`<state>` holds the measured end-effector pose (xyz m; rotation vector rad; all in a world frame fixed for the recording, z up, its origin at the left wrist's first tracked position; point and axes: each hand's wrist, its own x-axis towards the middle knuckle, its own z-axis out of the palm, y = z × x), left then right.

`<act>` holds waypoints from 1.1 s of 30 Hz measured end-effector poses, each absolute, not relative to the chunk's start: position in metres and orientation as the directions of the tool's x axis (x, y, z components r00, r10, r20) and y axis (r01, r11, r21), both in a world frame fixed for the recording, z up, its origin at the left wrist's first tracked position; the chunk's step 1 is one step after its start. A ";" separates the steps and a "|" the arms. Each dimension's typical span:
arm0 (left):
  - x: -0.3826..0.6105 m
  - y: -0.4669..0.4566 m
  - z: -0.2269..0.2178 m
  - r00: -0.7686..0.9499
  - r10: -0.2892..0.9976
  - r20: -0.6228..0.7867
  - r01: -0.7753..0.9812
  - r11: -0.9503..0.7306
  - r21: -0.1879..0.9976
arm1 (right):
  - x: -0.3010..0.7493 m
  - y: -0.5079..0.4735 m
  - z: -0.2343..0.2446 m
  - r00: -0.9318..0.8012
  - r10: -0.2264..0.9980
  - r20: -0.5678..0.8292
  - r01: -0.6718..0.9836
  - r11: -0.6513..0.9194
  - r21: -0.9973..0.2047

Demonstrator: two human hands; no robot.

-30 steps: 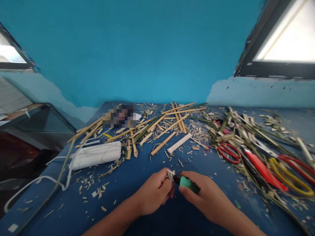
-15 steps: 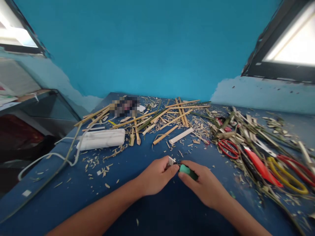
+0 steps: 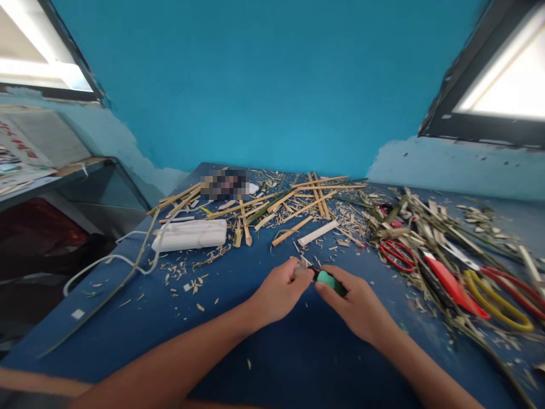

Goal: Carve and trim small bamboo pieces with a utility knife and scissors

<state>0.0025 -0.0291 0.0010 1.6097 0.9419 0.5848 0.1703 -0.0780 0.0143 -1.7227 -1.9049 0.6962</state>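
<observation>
Smooth plastic handle [image 3: 327, 280]; matt wooden sticks [image 3: 292, 231]; painted wall [image 3: 264, 85].

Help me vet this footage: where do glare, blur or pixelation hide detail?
All head view: the right window glares white; pixelation masks a back-left patch of the table; the small pale piece at the left hand is too blurred to identify.

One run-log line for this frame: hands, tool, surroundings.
right hand: gripping green-handled tool | left hand: at tool's metal end, grip unclear | table: wood strips beyond hands, white block left
</observation>
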 end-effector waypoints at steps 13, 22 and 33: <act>-0.005 -0.019 0.000 0.765 0.603 -0.227 0.153 0.173 0.973 | 0.176 -0.075 0.021 -0.184 0.982 -0.042 0.723 0.106 -0.683; -0.005 -0.022 -0.003 0.740 0.639 -0.210 0.219 0.067 0.973 | 0.176 -0.075 0.019 -0.222 0.974 -0.043 0.719 0.133 -0.682; -0.005 -0.026 -0.001 0.689 0.698 -0.195 0.276 -0.003 0.961 | 0.177 -0.075 0.018 -0.188 0.981 -0.044 0.742 0.113 -0.661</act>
